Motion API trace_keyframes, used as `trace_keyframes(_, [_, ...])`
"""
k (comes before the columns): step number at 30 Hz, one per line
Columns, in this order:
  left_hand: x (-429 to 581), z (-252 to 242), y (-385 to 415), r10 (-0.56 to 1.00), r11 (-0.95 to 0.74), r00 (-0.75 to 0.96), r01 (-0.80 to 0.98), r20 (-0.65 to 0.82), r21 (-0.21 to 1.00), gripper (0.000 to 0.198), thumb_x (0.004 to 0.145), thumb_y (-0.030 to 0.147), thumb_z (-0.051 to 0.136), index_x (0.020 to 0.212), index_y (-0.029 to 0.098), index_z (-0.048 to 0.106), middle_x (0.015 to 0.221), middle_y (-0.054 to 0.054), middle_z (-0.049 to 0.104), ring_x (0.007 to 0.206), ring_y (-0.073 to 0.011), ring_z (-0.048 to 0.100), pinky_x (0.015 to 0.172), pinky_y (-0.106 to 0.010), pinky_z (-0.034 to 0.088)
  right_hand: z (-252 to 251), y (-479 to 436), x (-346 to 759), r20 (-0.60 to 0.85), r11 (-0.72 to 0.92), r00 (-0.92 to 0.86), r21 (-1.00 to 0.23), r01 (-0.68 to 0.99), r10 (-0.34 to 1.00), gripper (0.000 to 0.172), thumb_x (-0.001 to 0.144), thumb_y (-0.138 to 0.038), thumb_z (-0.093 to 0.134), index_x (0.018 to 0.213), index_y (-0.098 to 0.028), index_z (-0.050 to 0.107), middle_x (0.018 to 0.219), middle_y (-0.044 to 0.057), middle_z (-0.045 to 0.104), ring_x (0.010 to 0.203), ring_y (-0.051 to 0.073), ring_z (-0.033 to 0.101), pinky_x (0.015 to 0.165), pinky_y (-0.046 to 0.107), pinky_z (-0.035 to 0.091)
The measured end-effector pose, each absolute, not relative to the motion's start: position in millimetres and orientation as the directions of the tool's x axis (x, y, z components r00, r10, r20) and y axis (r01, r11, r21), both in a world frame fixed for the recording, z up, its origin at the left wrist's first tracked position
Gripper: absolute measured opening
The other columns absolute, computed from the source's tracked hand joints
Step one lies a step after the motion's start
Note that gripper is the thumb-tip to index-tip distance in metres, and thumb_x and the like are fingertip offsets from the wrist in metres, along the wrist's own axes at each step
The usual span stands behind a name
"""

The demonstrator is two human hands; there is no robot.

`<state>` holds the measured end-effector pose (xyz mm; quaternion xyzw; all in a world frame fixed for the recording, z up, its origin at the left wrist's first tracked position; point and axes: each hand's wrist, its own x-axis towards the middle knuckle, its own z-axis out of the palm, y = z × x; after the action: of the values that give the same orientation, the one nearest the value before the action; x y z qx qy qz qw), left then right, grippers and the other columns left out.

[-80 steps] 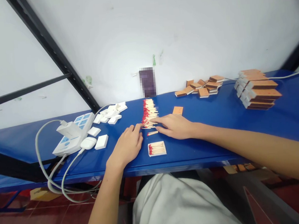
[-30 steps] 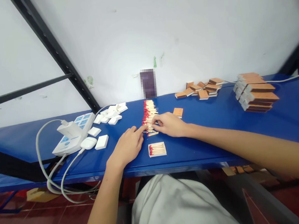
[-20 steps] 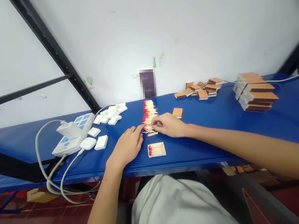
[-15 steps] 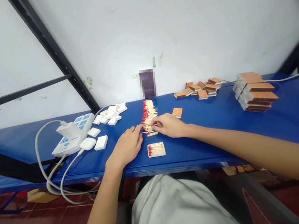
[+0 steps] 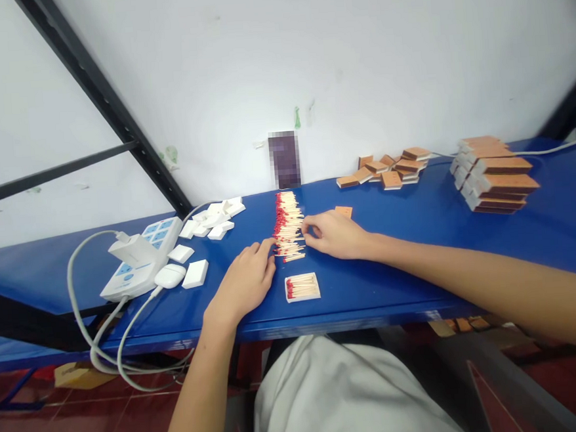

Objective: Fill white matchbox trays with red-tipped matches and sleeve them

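Observation:
A long row of red-headed matchsticks (image 5: 287,221) lies on the blue table (image 5: 418,246). My left hand (image 5: 246,281) rests flat beside it, its index fingertip against the red heads at the row's near end. My right hand (image 5: 336,234) is at the opposite side, thumb and curled fingers pinched on the stick ends. A white matchbox tray (image 5: 302,287) filled with matches sits just in front of the row. An orange matchbox sleeve (image 5: 343,210) peeks out behind my right hand.
Empty white trays (image 5: 214,220) lie at the left, near a power strip (image 5: 145,252) with a charger, cables and a white earbud case (image 5: 170,275). Loose orange sleeves (image 5: 388,168) and a stack of matchboxes (image 5: 495,175) stand far right. A black frame bar (image 5: 107,103) slants up at the left.
My right hand has shifted a little farther along the row, from the near end to the stick ends higher up. My left hand has stayed almost still.

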<state>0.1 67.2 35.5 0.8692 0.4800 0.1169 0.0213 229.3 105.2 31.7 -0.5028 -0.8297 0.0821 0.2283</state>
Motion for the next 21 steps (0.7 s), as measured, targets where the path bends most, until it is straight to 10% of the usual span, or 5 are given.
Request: trace_keyframes(21, [-0.4,32.0,68.8,0.857,-0.499,0.480,0.864,0.187,0.069,0.044,0.102,0.028,0.031,0.138,0.011,0.050,0.127,-0.016,0.062,0.120,-0.0305,0.058,0.103,-0.044,0.045,31.7,108.1,221.7,0.193,0.476,-0.437,-0.296,0.828,0.879,0.014,0.092,-0.028,0.052,0.088,-0.020,0.063,0.079,0.003,0.069,0.066,0.015,0.057,0.057,0.026,0.028])
